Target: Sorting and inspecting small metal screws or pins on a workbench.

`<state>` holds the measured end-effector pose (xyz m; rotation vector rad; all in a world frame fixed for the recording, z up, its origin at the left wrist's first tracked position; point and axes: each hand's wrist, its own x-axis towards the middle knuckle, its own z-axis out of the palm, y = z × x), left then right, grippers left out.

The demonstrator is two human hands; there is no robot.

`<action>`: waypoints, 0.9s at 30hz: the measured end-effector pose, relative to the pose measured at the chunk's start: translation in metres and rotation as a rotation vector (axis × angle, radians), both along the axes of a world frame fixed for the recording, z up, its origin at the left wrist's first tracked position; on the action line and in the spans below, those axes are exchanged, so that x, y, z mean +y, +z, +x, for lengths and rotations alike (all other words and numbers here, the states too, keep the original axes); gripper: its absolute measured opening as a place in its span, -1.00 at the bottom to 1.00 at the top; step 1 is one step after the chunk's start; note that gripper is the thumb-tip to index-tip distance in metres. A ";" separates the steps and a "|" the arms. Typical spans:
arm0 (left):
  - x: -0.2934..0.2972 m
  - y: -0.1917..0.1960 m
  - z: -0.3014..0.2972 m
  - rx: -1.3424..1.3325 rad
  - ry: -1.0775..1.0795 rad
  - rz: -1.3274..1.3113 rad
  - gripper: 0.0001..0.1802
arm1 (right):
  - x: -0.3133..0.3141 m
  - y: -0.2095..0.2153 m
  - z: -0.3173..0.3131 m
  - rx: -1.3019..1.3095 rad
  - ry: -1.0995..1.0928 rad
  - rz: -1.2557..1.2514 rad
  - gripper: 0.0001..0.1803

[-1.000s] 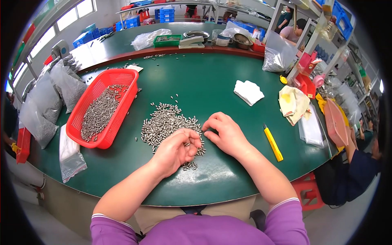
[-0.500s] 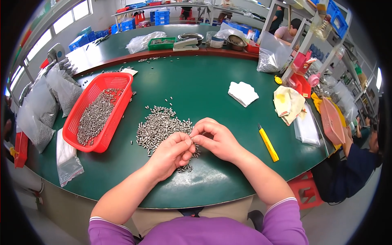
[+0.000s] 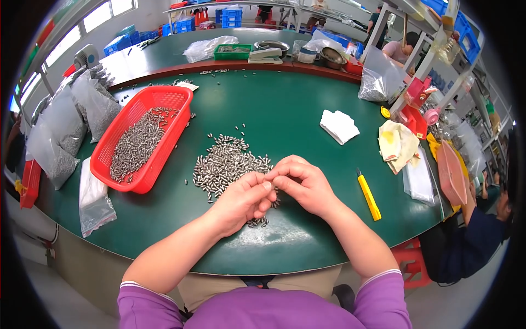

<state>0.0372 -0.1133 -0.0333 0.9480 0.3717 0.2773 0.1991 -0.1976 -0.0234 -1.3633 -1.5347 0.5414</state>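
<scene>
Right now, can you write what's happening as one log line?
left hand | fingertips meet right hand | over pile of small silver metal pins | red plastic basket left | yellow utility knife right

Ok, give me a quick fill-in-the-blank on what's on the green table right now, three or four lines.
1. The red plastic basket lying to the person's left holds small ____ metal pins.
2. The left hand and the right hand meet at the near edge of the loose ____ of small silver metal pins.
3. The utility knife lying to the right of the right hand has a ____ body.
4. The folded cloth beyond the knife is ____.

Missing words: silver; pile; yellow; white
</scene>
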 end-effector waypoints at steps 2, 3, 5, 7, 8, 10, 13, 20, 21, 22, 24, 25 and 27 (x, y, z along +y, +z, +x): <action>0.003 -0.002 -0.001 -0.055 -0.026 -0.068 -0.84 | 0.003 -0.003 0.001 -0.113 -0.167 0.004 -0.88; 0.006 -0.005 -0.001 -0.089 -0.040 -0.077 -0.81 | 0.004 -0.004 0.005 -0.209 -0.202 -0.021 -0.85; 0.003 -0.002 -0.001 -0.084 -0.013 -0.105 -0.80 | 0.004 -0.009 0.012 -0.300 -0.220 -0.024 -0.83; 0.002 0.000 -0.001 -0.080 0.016 -0.130 -0.80 | 0.004 -0.013 0.014 -0.391 -0.237 -0.024 -0.81; 0.003 0.000 -0.002 -0.078 0.029 -0.118 -0.78 | 0.004 -0.015 0.015 -0.471 -0.232 -0.024 -0.79; 0.003 -0.001 -0.001 -0.078 0.039 -0.103 -0.76 | 0.004 -0.016 0.014 -0.534 -0.237 -0.032 -0.79; 0.003 0.000 -0.002 -0.072 0.041 -0.089 -0.78 | 0.003 -0.016 0.015 -0.538 -0.242 -0.046 -0.82; 0.001 0.002 0.000 -0.029 0.033 -0.072 -0.82 | 0.001 -0.015 0.015 -0.545 -0.237 -0.076 -0.87; 0.001 0.002 0.000 -0.025 0.034 -0.075 -0.83 | 0.002 -0.018 0.016 -0.556 -0.255 -0.036 -0.89; 0.001 0.002 -0.001 -0.025 0.031 -0.072 -0.83 | 0.001 -0.016 0.016 -0.556 -0.259 -0.034 -0.89; 0.001 0.003 -0.002 -0.033 0.029 -0.081 -0.87 | 0.000 -0.013 0.016 -0.568 -0.239 -0.057 -0.89; 0.001 0.003 -0.001 -0.035 0.031 -0.085 -0.87 | 0.000 -0.013 0.017 -0.571 -0.244 -0.055 -0.89; 0.001 0.003 0.000 -0.038 0.024 -0.081 -0.87 | -0.002 -0.013 0.019 -0.568 -0.238 -0.067 -0.90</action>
